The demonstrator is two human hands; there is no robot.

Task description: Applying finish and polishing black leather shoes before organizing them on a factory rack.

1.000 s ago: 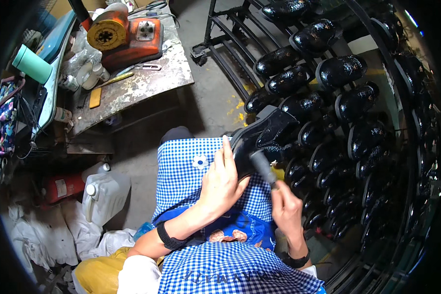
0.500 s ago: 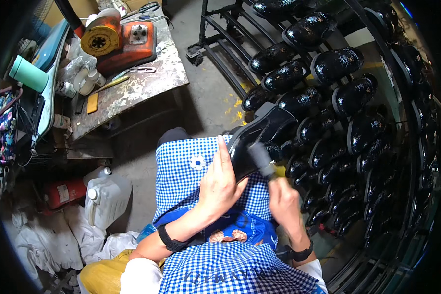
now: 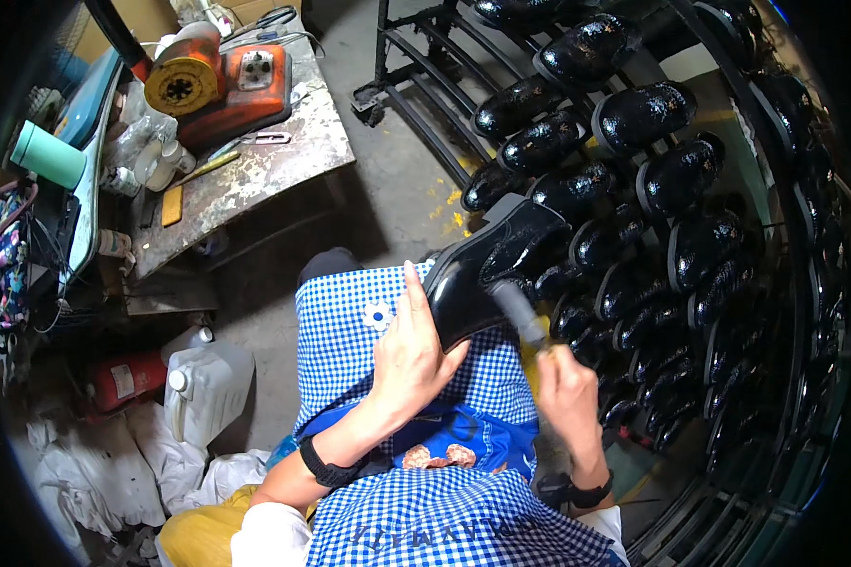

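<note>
Across my lap, over the blue-and-white checked apron, lies a glossy black shoe, its sole edge up and to the left. My left hand grips the toe end, long fingers along the sole side and thumb at the tip. In my right hand is a small brush, its grey head blurred by motion and close to the shoe's right side. The right fingers are closed round its handle, which is mostly hidden. Whether the brush touches the leather I cannot tell.
On the right a black metal rack carries many glossy black shoes, some close to my right hand. A worn workbench with an orange machine stands at the far left. Below it are a white jug and a red container.
My right hand and the brush have moved slightly right and down, away from the shoe's middle. My left hand still holds the shoe, which has shifted a little left.
</note>
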